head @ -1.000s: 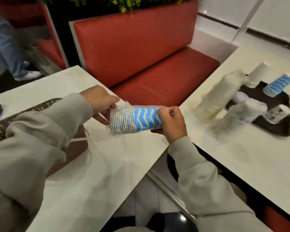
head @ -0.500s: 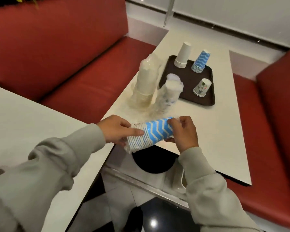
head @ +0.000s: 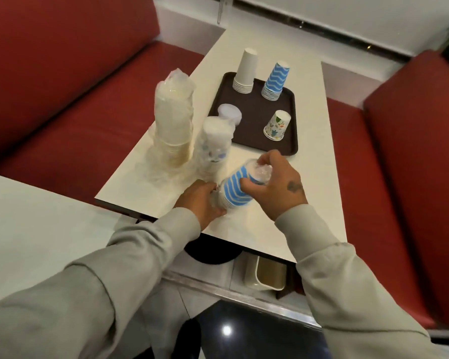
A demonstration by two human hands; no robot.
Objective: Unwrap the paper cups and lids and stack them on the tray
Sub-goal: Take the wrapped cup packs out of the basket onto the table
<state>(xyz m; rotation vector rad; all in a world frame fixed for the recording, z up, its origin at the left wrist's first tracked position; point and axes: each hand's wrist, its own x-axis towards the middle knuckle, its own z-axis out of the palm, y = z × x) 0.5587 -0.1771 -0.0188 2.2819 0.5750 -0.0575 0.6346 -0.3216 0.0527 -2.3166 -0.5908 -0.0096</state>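
Landmark: brown tray (head: 252, 120), flat on the white tabletop (head: 319, 203).

On the tray, far edge: stack of plain white cups (head: 245, 71), mouths down. Just beside it, to the right in the head view: stack of blue wave-pattern cups (head: 275, 81), mouths down. On the tray, near right corner: single floral cup (head: 277, 125), mouth down. On the tray, left edge: pale lids (head: 230, 112), count not discernible.

Off the tray, to its left: tall wrapped stack of cream cups (head: 173, 117), upright on the tabletop. Between that stack and the tray's near left corner: shorter wrapped stack of floral cups (head: 213, 146), upright, blurred.

Off the tray, just in front of its near edge: wrapped blue-striped cup stack (head: 235, 189), tilted, closed end toward the tray, held in both hands. Clear wrap (head: 261, 173) bunched at that upper end.

Left hand (head: 201, 203): fingers curled round the lower, rim end of the blue-striped stack. Right hand (head: 278, 187): fingers grasping the upper end, thumb on the striped side, fingertips at the bunched wrap.

Below the tabletop, nearer than the tray: beige bin (head: 267, 277) on the floor.
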